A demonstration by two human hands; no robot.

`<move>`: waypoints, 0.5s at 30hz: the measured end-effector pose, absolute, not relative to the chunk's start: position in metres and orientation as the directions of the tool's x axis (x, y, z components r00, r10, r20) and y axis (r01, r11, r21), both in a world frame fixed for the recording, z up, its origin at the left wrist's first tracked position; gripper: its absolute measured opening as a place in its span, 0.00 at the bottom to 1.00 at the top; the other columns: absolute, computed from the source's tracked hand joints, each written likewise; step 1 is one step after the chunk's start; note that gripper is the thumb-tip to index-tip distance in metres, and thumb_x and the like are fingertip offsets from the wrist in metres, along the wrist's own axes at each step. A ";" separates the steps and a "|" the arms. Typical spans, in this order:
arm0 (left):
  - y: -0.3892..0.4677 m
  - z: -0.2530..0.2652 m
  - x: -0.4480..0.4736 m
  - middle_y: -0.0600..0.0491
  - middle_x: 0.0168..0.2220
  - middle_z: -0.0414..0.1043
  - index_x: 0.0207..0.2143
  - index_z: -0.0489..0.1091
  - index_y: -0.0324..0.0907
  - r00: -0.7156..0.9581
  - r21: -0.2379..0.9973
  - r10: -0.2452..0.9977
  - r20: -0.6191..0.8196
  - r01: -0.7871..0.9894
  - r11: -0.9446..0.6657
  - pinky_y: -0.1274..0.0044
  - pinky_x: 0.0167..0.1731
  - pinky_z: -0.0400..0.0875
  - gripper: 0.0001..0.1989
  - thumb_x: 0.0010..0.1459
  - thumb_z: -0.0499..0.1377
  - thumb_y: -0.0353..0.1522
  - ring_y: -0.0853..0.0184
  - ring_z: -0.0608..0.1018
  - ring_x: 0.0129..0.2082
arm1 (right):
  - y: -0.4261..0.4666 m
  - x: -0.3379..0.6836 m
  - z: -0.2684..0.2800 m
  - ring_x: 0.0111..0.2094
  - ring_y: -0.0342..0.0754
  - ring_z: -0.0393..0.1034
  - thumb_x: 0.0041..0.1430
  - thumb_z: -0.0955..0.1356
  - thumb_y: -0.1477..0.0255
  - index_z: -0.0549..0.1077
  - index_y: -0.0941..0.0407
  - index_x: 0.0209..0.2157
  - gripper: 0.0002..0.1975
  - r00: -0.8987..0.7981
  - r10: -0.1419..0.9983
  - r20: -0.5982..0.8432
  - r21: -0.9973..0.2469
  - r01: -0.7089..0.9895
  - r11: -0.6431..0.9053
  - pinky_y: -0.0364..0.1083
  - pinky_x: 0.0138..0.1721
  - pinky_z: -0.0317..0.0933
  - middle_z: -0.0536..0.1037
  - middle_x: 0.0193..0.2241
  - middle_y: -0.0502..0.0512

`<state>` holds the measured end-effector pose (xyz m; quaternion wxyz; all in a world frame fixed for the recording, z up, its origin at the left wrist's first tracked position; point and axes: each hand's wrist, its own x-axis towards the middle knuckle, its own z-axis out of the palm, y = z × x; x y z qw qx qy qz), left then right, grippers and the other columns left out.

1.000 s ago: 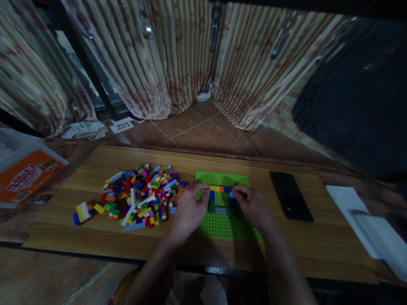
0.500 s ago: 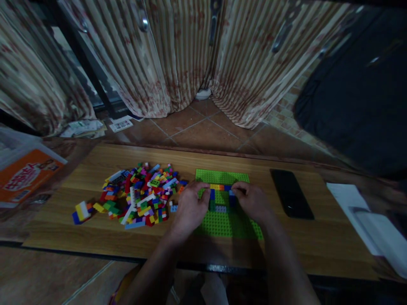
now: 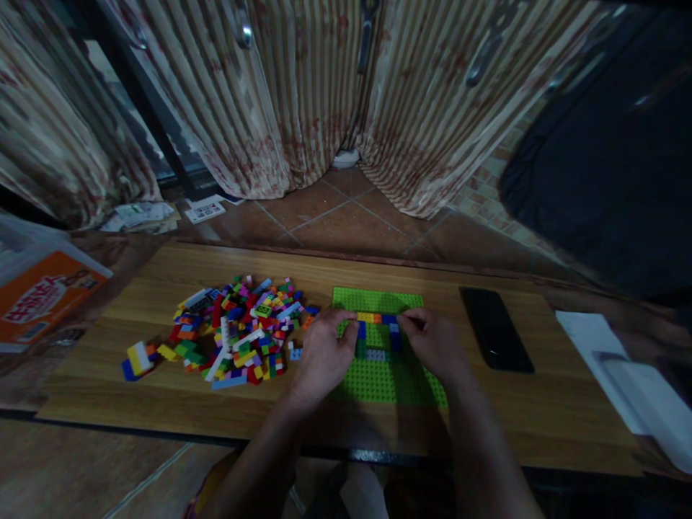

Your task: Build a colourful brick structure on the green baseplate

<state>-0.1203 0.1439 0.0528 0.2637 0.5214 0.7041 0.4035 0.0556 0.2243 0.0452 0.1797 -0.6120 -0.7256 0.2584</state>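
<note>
A green studded baseplate lies on the wooden table. On it, toy bricks form an outline: a yellow brick and an orange one along the far side, blue bricks down both sides, and a grey brick at the near side. My left hand is closed, thumb and forefinger at the left end of the yellow brick. With fingers pinched together, my right hand grips the dark blue brick at the far right corner. The fingers partly cover the outer ends of both bricks.
A heap of mixed loose bricks spreads to the left of the baseplate. A black phone lies to its right. An orange-labelled plastic box stands beyond the table's left edge, and white paper sits beyond the right end.
My right hand has shifted slightly to the right, uncovering more of the blue bricks. My left hand stays at the yellow brick.
</note>
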 end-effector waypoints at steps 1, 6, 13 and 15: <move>0.144 0.053 -0.120 0.51 0.38 0.78 0.37 0.75 0.43 -0.318 0.845 0.947 0.049 0.519 0.131 0.71 0.46 0.71 0.09 0.59 0.55 0.29 0.63 0.78 0.41 | 0.225 0.056 0.045 0.31 0.49 0.73 0.56 0.65 0.66 0.77 0.55 0.30 0.11 -0.179 0.982 -0.062 -0.592 0.798 0.108 0.46 0.33 0.62 0.80 0.28 0.54; 0.144 0.054 -0.121 0.50 0.38 0.78 0.37 0.75 0.42 -0.315 0.844 0.948 0.035 0.517 0.141 0.71 0.46 0.71 0.09 0.59 0.55 0.29 0.63 0.78 0.41 | 0.226 0.055 0.041 0.28 0.48 0.72 0.51 0.69 0.64 0.76 0.56 0.29 0.09 -0.170 0.982 -0.077 -0.577 0.811 0.095 0.46 0.31 0.61 0.79 0.26 0.54; 0.143 0.052 -0.121 0.51 0.38 0.78 0.38 0.76 0.43 -0.311 0.841 0.949 0.045 0.525 0.132 0.71 0.45 0.72 0.09 0.59 0.55 0.29 0.63 0.78 0.41 | 0.225 0.055 0.042 0.25 0.47 0.71 0.49 0.70 0.63 0.76 0.55 0.24 0.10 -0.140 0.987 -0.077 -0.567 0.821 0.072 0.45 0.27 0.59 0.78 0.23 0.53; 0.143 0.051 -0.123 0.51 0.38 0.78 0.38 0.76 0.43 -0.308 0.837 0.950 0.052 0.533 0.126 0.71 0.45 0.71 0.10 0.59 0.55 0.29 0.63 0.78 0.41 | 0.225 0.056 0.041 0.24 0.47 0.71 0.48 0.71 0.62 0.76 0.55 0.23 0.11 -0.137 0.989 -0.064 -0.543 0.836 0.080 0.45 0.26 0.57 0.78 0.22 0.53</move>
